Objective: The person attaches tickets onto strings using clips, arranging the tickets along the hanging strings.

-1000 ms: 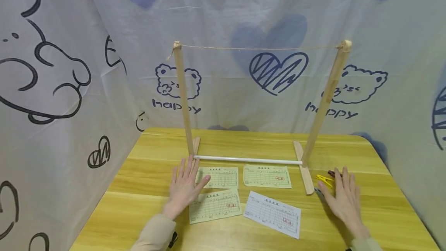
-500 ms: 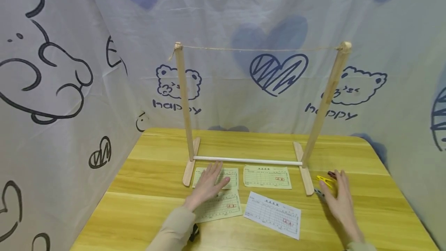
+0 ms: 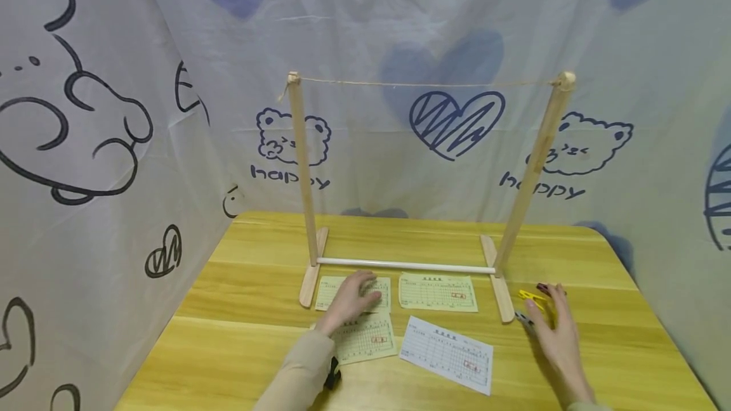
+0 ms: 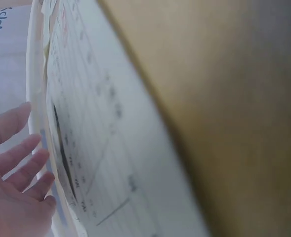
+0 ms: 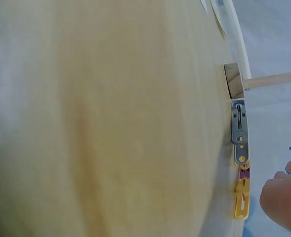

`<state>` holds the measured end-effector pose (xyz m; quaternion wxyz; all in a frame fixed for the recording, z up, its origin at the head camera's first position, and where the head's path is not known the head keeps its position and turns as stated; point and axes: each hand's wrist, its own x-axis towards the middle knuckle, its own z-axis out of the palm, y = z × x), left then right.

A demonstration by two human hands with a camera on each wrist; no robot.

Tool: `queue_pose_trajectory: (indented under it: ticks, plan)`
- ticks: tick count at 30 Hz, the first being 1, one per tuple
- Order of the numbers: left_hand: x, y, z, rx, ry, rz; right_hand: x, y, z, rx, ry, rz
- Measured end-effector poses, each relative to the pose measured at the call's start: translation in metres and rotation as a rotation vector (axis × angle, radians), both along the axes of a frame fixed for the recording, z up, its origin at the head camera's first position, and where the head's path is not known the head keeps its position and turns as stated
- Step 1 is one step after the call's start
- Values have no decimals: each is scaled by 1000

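My left hand (image 3: 351,297) is over the upper-left green printed slip (image 3: 328,293), its fingers loosely bent; in the left wrist view the fingers (image 4: 29,170) hold nothing. Beneath its wrist lies a second green slip (image 3: 368,341), partly covered by the sleeve. To the right are another green slip (image 3: 436,292) and a tilted white slip (image 3: 447,354). My right hand (image 3: 556,328) hovers by several clothespins, fingers loosely curved and holding nothing. These are a yellow clothespin (image 3: 531,299), a dark red clothespin (image 3: 543,288) and a grey clothespin (image 5: 239,131).
Behind the slips stands a wooden frame with a left post (image 3: 302,170), a right post (image 3: 533,173) and a white lower rod (image 3: 405,265). A thin string (image 3: 422,85) is tied across its top. A printed curtain (image 3: 365,30) hangs behind the wooden table (image 3: 228,335).
My left hand has moved right from the frame's left foot onto the slips, and its fingers have bent. My right hand has turned slightly, its fingers curving more over the clothespins.
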<state>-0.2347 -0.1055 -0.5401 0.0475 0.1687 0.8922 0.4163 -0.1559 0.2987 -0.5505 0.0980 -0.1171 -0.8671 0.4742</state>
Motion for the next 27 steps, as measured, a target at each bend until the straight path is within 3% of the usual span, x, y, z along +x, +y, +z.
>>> queue_pose_trajectory:
  ticks: [9, 20, 27]
  plan:
    - [-2, -3, -5, 59, -27, 65, 4, -5, -1, -67, 64, -53]
    - [-7, -3, -7, -35, 4, 107, 7, -9, -6, -101, 91, -144]
    - [-7, -1, -4, -81, -32, 136, 7, -11, -17, -120, 313, -241]
